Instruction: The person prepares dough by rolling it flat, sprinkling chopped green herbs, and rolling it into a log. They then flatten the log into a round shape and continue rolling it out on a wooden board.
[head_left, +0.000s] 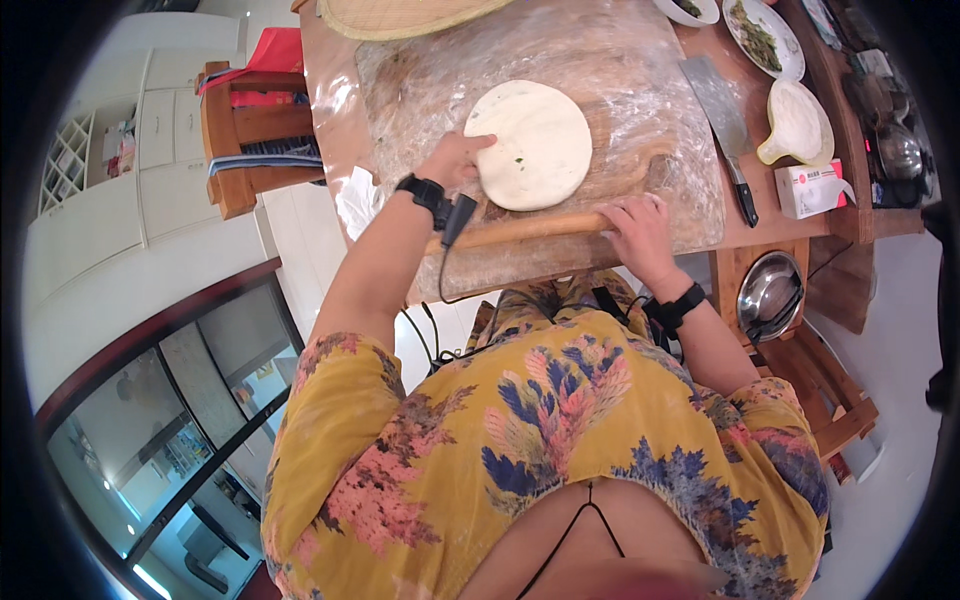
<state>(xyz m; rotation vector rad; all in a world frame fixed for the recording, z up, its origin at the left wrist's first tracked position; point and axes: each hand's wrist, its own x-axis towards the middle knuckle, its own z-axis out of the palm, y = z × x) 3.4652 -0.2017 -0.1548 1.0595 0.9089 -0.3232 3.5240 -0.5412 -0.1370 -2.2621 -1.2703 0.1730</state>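
A flat round of pale dough (536, 154) lies on a floured wooden board (420, 97), with a small green fleck on its top. At its left edge is my left hand (451, 157), one digit resting on the dough's upper face and the others around the rim, partly hidden. Nearer my body, a wooden rolling pin (525, 231) lies across the board. My right hand (641, 229) grips its right end. The pin's left end passes behind my left forearm and a hanging black cable.
Right of the board lie a cleaver (724, 120), a plate of green filling (763, 37), a yellowish bowl of flour (799, 124) and a tissue box (810, 189). A woven tray (412, 15) sits at the far edge. Crumpled white paper (358, 202) is at left.
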